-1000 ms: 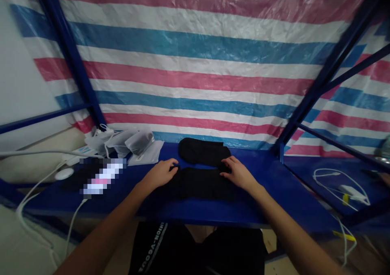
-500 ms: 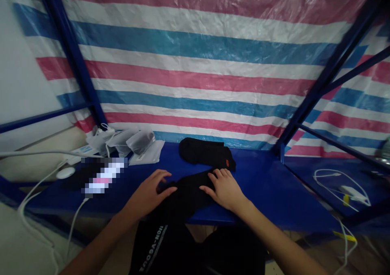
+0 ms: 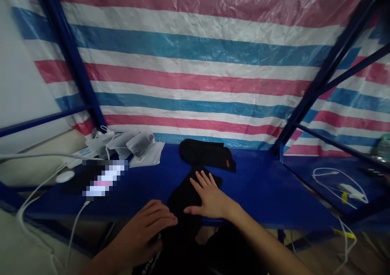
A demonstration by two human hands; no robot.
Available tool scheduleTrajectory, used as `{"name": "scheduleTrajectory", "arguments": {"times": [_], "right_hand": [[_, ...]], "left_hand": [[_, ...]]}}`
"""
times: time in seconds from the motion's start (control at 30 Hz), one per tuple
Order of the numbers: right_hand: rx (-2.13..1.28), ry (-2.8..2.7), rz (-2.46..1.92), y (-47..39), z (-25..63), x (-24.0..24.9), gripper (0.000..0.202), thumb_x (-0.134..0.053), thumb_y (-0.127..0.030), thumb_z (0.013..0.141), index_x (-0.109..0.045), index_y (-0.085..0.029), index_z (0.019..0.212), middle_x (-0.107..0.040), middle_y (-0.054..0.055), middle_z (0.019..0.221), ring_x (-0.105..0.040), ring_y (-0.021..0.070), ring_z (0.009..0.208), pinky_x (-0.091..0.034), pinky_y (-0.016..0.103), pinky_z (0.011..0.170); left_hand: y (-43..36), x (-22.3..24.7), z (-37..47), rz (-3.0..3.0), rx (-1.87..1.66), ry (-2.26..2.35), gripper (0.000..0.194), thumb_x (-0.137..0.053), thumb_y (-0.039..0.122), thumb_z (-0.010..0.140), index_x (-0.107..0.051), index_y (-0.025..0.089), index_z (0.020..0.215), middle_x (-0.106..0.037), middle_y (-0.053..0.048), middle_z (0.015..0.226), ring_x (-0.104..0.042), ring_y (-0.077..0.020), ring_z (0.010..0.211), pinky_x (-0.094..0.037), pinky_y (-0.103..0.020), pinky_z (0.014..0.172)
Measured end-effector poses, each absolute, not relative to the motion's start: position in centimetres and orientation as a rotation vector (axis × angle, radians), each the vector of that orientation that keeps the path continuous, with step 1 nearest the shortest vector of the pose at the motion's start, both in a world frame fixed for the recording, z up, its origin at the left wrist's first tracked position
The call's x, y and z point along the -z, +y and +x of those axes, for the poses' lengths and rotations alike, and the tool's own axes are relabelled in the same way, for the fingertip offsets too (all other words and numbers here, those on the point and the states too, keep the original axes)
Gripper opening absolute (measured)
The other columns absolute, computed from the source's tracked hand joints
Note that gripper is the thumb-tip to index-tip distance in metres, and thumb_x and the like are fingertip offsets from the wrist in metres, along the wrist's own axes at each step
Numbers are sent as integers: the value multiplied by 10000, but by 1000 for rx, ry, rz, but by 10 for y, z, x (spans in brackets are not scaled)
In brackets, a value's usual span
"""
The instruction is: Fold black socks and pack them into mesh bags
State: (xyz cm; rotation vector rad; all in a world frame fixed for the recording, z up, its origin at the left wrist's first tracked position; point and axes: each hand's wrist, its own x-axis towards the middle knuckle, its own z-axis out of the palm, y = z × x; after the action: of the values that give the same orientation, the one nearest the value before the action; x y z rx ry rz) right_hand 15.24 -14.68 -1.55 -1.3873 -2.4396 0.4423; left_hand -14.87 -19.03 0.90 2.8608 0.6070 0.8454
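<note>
A black sock (image 3: 179,193) lies on the blue tabletop and runs over its front edge, where it merges with the dark clothing below. My right hand (image 3: 211,200) rests flat on the sock, fingers spread and thumb pointing left. At the near left side of the sock, my left hand (image 3: 152,226) has its fingers closed together over the black fabric; its thumb is mostly hidden. Just behind my right hand, more black socks (image 3: 204,154) lie flat in a stack, with small orange lettering near the cuff.
Left on the blue table (image 3: 258,189) are a phone with a blurred screen (image 3: 105,179), a round white object (image 3: 65,176), white cables and translucent plastic bags (image 3: 141,143). Blue metal posts (image 3: 307,96) frame a striped plastic sheet (image 3: 195,88). At right lies a white charger (image 3: 353,192) with its cable.
My left hand has moved down toward the table edge and closed. My right hand has shifted slightly left and nearer, flattening on the sock, which has been drawn toward me.
</note>
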Motion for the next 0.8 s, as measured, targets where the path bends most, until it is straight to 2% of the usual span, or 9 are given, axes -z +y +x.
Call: {"name": "scheduleTrajectory", "arguments": {"times": [0.1, 0.17, 0.23, 0.3, 0.37, 0.43, 0.53, 0.67, 0.8], "right_hand": [[-525, -2538, -1138, -141, 149, 14, 1114, -843, -631, 813, -334, -188, 1699, -139, 220, 1790, -70, 425, 1669, -44, 642, 1328], [-601, -2547, -949, -138, 148, 12, 1015, -876, -454, 788, -420, -211, 1662, -235, 193, 1778, -153, 410, 1660, -59, 627, 1331], [-770, -2431, -819, -133, 151, 8, 763, -804, -419, 859, -566, -239, 1562, -464, 150, 1680, -361, 379, 1589, -189, 595, 1318], [-929, -2126, -851, -127, 159, 2, 461, -634, -479, 1001, -698, -245, 1393, -703, 108, 1423, -615, 326, 1365, -415, 526, 1205], [-931, -1743, -1018, -120, 171, -4, 460, -460, -549, 1084, -749, -220, 1224, -786, 85, 1137, -719, 280, 1096, -547, 439, 1011], [-838, -1542, -1182, -114, 184, -7, 523, -433, -618, 1084, -748, -202, 1116, -769, 68, 986, -711, 256, 962, -555, 382, 895], [-754, -1653, -1346, -107, 197, -2, 467, -642, -653, 980, -729, -199, 1052, -744, 39, 924, -678, 225, 873, -520, 324, 793], [-657, -1833, -1483, -101, 200, 13, 370, -805, -537, 881, -704, -186, 941, -713, 18, 808, -622, 188, 706, -453, 290, 647], [-683, -1888, -1477, -96, 197, 17, 263, -816, -379, 896, -715, -180, 1036, -762, 54, 907, -690, 221, 788, -493, 306, 689]], "left_hand": [[-198, -28, -126, 2695, -929, 838, 312, -599, 167, 943, -646, 252, 1239, -773, -66, 1115, -710, -246, 1067, -557, -399, 998], [-193, -41, -111, 2537, -872, 1046, 229, -590, 299, 1021, -654, 257, 1237, -773, -62, 1104, -727, -245, 1028, -567, -358, 909], [-177, -56, -98, 2394, -758, 1156, 240, -552, 411, 1069, -678, 267, 1213, -777, -47, 1089, -738, -238, 992, -552, -326, 845], [-153, -68, -86, 2331, -685, 1151, 288, -534, 479, 1075, -711, 264, 1144, -783, -35, 1049, -739, -238, 965, -527, -312, 819], [-125, -74, -75, 2343, -652, 1103, 328, -540, 513, 1065, -737, 251, 1065, -787, -29, 998, -733, -235, 928, -496, -304, 796], [-95, -73, -62, 2400, -604, 1060, 358, -548, 525, 1055, -751, 238, 987, -786, -30, 946, -723, -229, 882, -461, -299, 766], [-60, -57, -42, 2515, -550, 1074, 373, -580, 524, 1032, -760, 213, 930, -774, -61, 932, -705, -237, 878, -438, -311, 770], [-38, -30, -31, 2590, -484, 1025, 419, -555, 547, 1034, -778, 193, 1008, -750, -108, 1044, -692, -257, 995, -472, -339, 872], [-35, -25, -46, 2505, -333, 1036, 589, -673, 745, 889, -769, 221, 1141, -757, -101, 1099, -694, -283, 1010, -488, -334, 832]]}}
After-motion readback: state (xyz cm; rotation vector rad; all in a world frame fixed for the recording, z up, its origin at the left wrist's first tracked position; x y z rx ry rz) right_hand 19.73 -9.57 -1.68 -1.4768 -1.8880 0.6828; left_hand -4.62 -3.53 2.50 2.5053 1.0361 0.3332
